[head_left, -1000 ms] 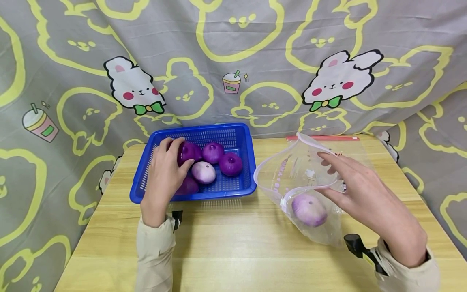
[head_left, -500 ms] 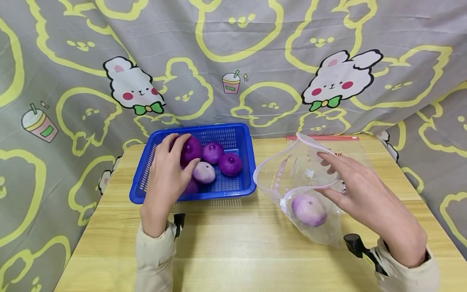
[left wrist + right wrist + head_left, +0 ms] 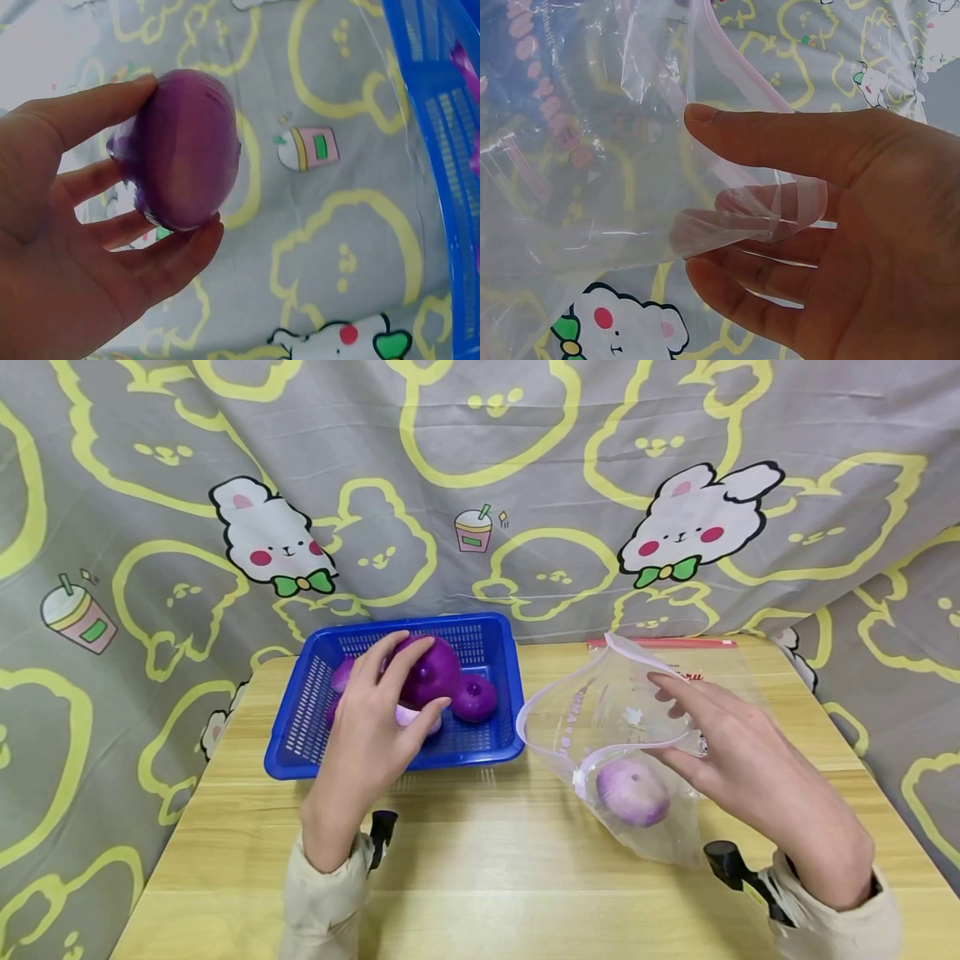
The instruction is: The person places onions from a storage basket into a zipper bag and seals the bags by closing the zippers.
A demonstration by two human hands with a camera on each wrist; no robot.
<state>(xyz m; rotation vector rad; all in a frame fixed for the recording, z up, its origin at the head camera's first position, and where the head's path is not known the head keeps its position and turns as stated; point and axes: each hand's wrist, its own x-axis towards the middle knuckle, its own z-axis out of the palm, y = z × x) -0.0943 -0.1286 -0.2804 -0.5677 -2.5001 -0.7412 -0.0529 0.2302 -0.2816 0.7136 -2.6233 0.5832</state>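
Note:
My left hand [image 3: 367,722] holds a purple onion [image 3: 438,664] above the blue basket [image 3: 405,766]. In the left wrist view, the thumb and fingertips curl round this onion [image 3: 195,150]. Below it, several other onions lie in the basket, among them a dark purple one [image 3: 474,697]; a paler one is partly hidden by the hand. On the right, a clear zip bag [image 3: 573,710] stands with its mouth wide, a whitish-purple onion [image 3: 633,792] inside. My right hand [image 3: 757,764] is at the bag's mouth, its fingers spread and touching the plastic rim.
Behind the bag lies another clear bag with a red zip strip [image 3: 705,643]. The wooden table [image 3: 480,860] meets a grey patterned cloth [image 3: 555,485] at the back and sides.
My left hand has lifted the purple onion from the basket's left side and carried it rightward. The right hand and the bag have stayed in place.

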